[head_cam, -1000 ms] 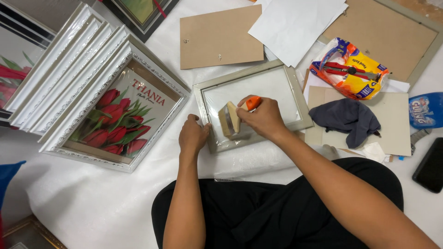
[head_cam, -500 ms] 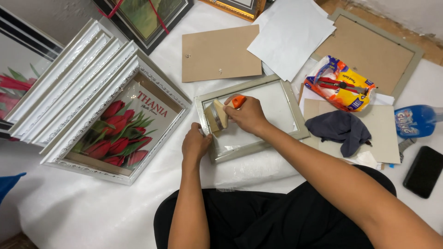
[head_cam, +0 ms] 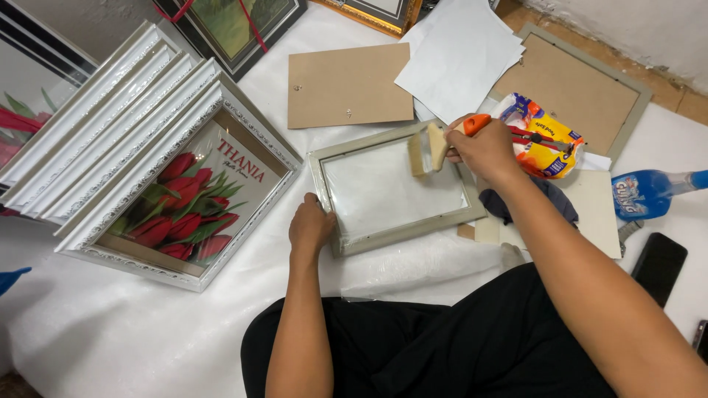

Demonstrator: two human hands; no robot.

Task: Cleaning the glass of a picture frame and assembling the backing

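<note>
The brush [head_cam: 426, 148] has swept from the frame's left side to its upper right corner since a moment ago. The right hand [head_cam: 483, 149] has its fingers wrapped tight around the orange handle. The left hand [head_cam: 310, 226], fingers curled, presses on the lower left edge of the pale grey picture frame [head_cam: 393, 234], which lies flat on the white sheet [head_cam: 140, 324] beside stacked white frames [head_cam: 103, 125].

Small grey-green picture frame [head_cam: 396, 193] lying flat and slightly tilted on white foam sheet, glass pane inside, lower left corner held down, flat paintbrush [head_cam: 431, 146] with pale bristles and orange handle, bristles over the frame's upper right part
</note>
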